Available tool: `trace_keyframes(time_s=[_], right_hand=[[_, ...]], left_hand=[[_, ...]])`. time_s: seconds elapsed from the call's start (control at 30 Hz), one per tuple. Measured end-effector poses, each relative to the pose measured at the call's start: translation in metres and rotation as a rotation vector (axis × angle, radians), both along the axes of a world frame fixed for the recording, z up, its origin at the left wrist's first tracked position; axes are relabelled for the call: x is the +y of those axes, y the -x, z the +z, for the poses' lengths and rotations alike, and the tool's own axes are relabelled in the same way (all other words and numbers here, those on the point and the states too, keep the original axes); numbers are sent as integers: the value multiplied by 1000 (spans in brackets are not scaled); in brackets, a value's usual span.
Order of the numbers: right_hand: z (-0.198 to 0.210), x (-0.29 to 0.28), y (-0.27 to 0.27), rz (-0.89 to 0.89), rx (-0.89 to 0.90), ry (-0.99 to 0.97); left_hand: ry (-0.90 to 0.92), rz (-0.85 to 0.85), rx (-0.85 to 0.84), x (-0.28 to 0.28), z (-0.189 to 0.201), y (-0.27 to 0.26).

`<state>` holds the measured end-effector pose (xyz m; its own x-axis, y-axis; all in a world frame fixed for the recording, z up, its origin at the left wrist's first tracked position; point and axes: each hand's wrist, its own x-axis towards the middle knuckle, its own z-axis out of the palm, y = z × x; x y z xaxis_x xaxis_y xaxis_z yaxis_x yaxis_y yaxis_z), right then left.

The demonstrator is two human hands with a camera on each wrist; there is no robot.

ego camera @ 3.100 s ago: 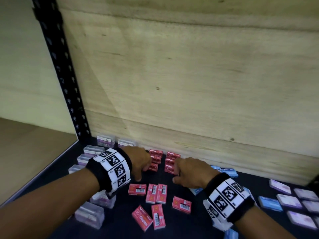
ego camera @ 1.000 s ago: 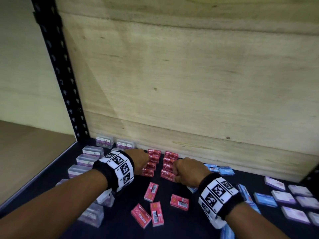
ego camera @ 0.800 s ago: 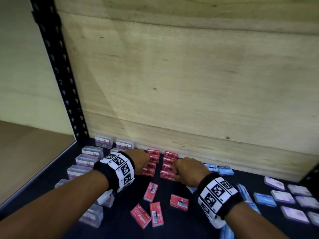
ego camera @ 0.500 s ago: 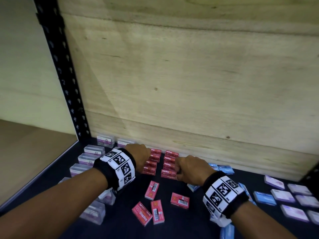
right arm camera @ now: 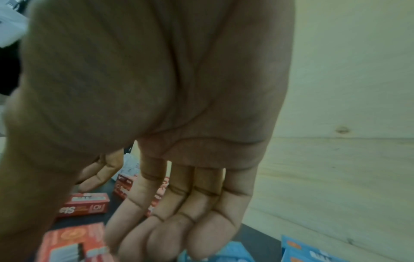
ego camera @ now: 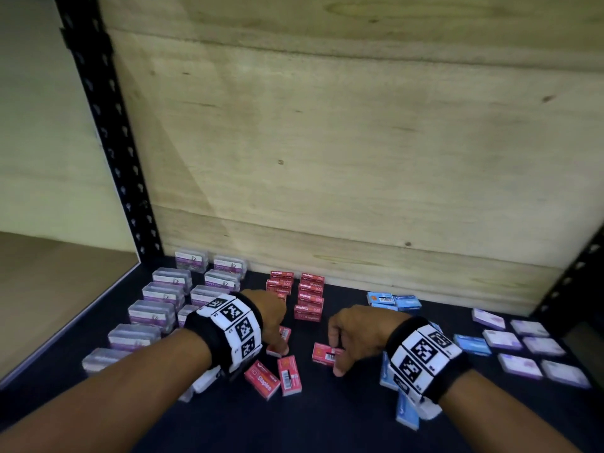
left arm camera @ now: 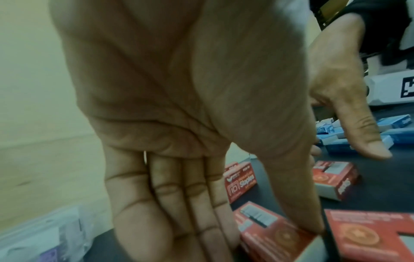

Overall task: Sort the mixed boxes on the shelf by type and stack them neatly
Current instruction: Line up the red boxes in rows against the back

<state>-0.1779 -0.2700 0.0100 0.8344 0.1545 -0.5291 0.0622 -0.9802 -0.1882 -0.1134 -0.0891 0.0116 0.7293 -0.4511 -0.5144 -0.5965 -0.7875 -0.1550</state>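
Observation:
Two rows of stacked red staple boxes stand against the back panel. Several loose red boxes lie in front of them on the dark shelf. My left hand reaches down onto one loose red box. In the left wrist view its thumb touches that box, with the fingers straight beside it. My right hand hovers over another red box, fingers on its far side and thumb on its near side. Its fingers hang loosely curled and hold nothing.
Clear boxes with purple labels stand in rows at the left. Blue boxes lie at the back right, and more under my right wrist. Pale lilac boxes lie far right. A black post and wooden panel bound the shelf.
Both hands have drawn back from the two red stacks toward me and come down over the loose red boxes. The stacks stay in place against the back panel.

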Motion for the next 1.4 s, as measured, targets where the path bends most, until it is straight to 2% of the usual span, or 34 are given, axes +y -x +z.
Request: trace_keyframes(time_s=[0.17,0.3,0.5,0.63,0.97,1.23,1.4], right_hand=[[-7,6,5,34,-46,27],[-12,7,3,34,-96,33],[-2,-3,-2,-1,-98,-35],[1,-6,-1,11,-108,-24],[-3,-12,1,-27,-96,-48],[-8,-15,1,-37,-127,-101],[-12,-1,-11,-20,-189,-100]], left_hand=[[31,-23,-18,-2,-4,4],[65,-50,34,0,0,3],[181,-50,82,13,3,-5],[224,-73,49,19,10,-8],[264,-40,86,19,9,-10],[176,-112,-26,23,6,-15],[141,-87,-85,27,7,-18]])
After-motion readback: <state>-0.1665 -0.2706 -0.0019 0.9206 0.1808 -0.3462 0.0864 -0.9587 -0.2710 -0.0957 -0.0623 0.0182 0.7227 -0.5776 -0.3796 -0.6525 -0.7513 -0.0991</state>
